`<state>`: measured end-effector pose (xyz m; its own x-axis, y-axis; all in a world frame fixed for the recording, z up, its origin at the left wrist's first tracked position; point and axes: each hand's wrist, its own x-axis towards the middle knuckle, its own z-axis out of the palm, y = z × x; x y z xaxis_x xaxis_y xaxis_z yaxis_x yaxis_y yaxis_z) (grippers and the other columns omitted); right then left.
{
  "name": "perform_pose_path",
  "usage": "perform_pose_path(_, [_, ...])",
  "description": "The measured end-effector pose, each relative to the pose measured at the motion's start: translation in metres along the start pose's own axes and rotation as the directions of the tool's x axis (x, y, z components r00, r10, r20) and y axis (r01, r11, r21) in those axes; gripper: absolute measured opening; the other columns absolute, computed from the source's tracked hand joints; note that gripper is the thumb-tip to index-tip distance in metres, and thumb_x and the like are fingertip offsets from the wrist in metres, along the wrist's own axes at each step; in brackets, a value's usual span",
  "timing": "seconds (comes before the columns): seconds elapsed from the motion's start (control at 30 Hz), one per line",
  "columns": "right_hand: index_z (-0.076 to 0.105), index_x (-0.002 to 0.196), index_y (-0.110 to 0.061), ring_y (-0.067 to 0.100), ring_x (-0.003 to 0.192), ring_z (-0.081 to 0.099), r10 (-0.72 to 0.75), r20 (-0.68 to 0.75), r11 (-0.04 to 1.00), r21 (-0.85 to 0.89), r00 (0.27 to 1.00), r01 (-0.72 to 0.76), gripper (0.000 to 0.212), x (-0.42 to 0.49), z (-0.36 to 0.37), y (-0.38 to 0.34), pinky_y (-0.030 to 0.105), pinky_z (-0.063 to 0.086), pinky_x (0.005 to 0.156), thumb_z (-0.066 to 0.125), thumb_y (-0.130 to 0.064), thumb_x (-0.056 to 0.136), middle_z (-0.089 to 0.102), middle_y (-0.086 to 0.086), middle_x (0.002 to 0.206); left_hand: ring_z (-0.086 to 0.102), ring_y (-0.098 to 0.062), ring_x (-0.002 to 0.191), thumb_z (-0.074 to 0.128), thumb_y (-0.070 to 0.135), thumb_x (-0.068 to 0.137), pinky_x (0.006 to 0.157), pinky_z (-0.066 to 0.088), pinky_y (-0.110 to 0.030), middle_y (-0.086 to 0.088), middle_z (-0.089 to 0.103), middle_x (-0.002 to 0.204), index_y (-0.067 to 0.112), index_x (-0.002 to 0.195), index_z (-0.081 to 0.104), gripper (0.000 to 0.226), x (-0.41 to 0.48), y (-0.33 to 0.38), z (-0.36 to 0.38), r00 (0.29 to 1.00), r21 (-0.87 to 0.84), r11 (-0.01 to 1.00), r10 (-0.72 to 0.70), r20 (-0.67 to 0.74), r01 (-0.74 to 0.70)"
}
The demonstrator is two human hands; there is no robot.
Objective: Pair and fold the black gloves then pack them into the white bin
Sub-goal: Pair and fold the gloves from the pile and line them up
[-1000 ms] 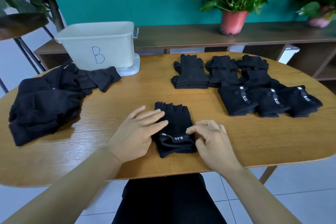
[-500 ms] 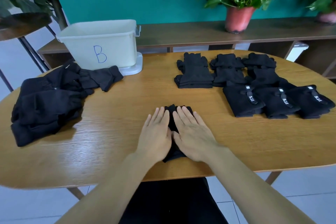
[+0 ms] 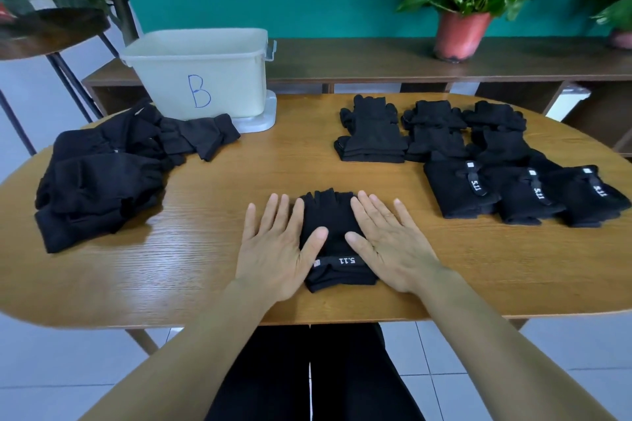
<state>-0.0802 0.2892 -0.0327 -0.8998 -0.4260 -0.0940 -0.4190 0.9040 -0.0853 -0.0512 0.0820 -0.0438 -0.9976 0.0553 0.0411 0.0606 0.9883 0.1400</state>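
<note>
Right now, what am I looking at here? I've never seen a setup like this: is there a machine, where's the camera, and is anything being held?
No machine: these are a person's two bare hands, filmed by a wide-angle camera worn on the head, looking down. The left hand and right hand lie flat, fingers straight, along both sides of a black glove pair on the wooden table. Nothing is gripped. A loose pile of gloves lies at the left, folded pairs at the right. The white bin, marked B, stands back left.

A black glove pair (image 3: 337, 232) lay flat, cuffs nearest. Loose gloves (image 3: 102, 174) were heaped left, folded pairs (image 3: 478, 161) right, the white bin (image 3: 201, 79) upright behind.
</note>
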Motion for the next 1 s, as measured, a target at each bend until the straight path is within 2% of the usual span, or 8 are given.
perform_pose_path(0.1, [-0.013,0.154,-0.022,0.004,0.146,-0.021,0.039,-0.079,0.996,0.089,0.996,-0.032,0.084,-0.01,0.001,0.006,0.036,-0.014,0.12,-0.021,-0.066,0.083,-0.013,-0.008,0.163,-0.026,-0.013,0.147,-0.021,0.069,0.084,0.118,-0.021,-0.043,-0.001,-0.008,0.165,0.026,0.157,-0.007,0.086,-0.01,-0.01,-0.002,0.992,-0.057,0.997,-0.062,-0.11,0.056])
perform_pose_path(0.17, [-0.002,0.156,-0.022,0.001,0.147,-0.014,0.074,-0.194,0.978,0.204,0.978,-0.033,0.085,-0.021,-0.001,0.012,0.033,-0.012,0.121,-0.016,-0.065,0.085,0.0,-0.008,0.164,-0.02,-0.01,0.149,-0.018,0.07,0.087,0.119,-0.019,-0.041,-0.001,-0.002,0.165,0.025,0.158,0.005,0.086,-0.018,-0.019,-0.005,0.974,-0.156,0.987,-0.06,-0.22,0.026])
perform_pose_path(0.23, [0.012,0.156,-0.019,0.003,0.149,-0.003,0.075,-0.327,0.97,0.244,0.942,0.007,0.079,-0.034,-0.005,0.013,0.032,-0.007,0.122,-0.007,-0.062,0.092,0.014,-0.006,0.162,-0.004,-0.009,0.151,-0.005,0.067,0.096,0.121,-0.011,-0.04,0.0,0.012,0.164,0.023,0.155,0.025,0.079,-0.028,-0.023,-0.01,0.941,-0.219,0.971,0.019,-0.337,-0.098])
perform_pose_path(0.3, [0.026,0.154,-0.014,0.007,0.149,0.011,0.045,-0.441,0.969,0.238,0.896,0.068,0.074,-0.045,-0.006,0.011,0.036,0.001,0.123,0.005,-0.058,0.098,0.029,-0.001,0.158,0.019,-0.012,0.149,0.022,0.06,0.102,0.121,0.003,-0.041,0.001,0.032,0.158,0.023,0.144,0.047,0.062,-0.039,-0.022,-0.013,0.884,-0.197,0.942,0.162,-0.438,-0.27])
perform_pose_path(0.37, [0.035,0.151,-0.011,0.011,0.148,0.021,-0.001,-0.496,0.973,0.201,0.868,0.115,0.07,-0.053,-0.004,0.006,0.041,0.009,0.122,0.015,-0.056,0.101,0.038,0.002,0.154,0.036,-0.013,0.141,0.047,0.059,0.094,0.117,0.015,-0.043,0.005,0.046,0.149,0.025,0.131,0.06,0.051,-0.047,-0.018,-0.014,0.82,-0.126,0.9,0.312,-0.48,-0.417])
perform_pose_path(0.47, [0.041,0.148,-0.01,0.014,0.147,0.027,-0.084,-0.507,0.977,0.126,0.858,0.17,0.069,-0.06,-0.001,-0.002,0.044,0.015,0.121,0.025,-0.058,0.1,0.043,0.003,0.151,0.048,-0.01,0.128,0.061,0.062,0.08,0.111,0.021,-0.044,0.01,0.058,0.134,0.027,0.121,0.067,0.054,-0.048,-0.013,-0.014,0.788,-0.049,0.861,0.439,-0.431,-0.507])
perform_pose_path(0.77, [0.048,0.143,-0.01,0.017,0.143,0.034,-0.243,-0.413,0.968,-0.051,0.878,0.244,0.072,-0.056,0.007,-0.016,0.044,0.02,0.118,0.05,-0.053,0.085,0.048,0.006,0.148,0.061,-0.004,0.098,0.055,0.051,0.079,0.105,0.024,-0.045,0.018,0.073,0.097,0.029,0.101,0.076,0.037,-0.034,-0.012,-0.017,0.752,0.058,0.836,0.519,-0.407,-0.546])
perform_pose_path(1.0, [0.055,0.137,-0.011,0.012,0.135,0.046,-0.21,-0.47,0.965,0.042,0.857,0.259,0.071,-0.051,0.005,-0.017,0.038,0.024,0.118,0.056,-0.043,0.074,0.061,0.001,0.135,0.061,0.003,0.089,0.061,0.035,0.076,0.11,0.023,-0.045,0.02,0.071,0.08,0.03,0.09,0.077,0.022,-0.036,-0.006,-0.017,0.756,-0.105,0.846,0.403,-0.516,-0.523])
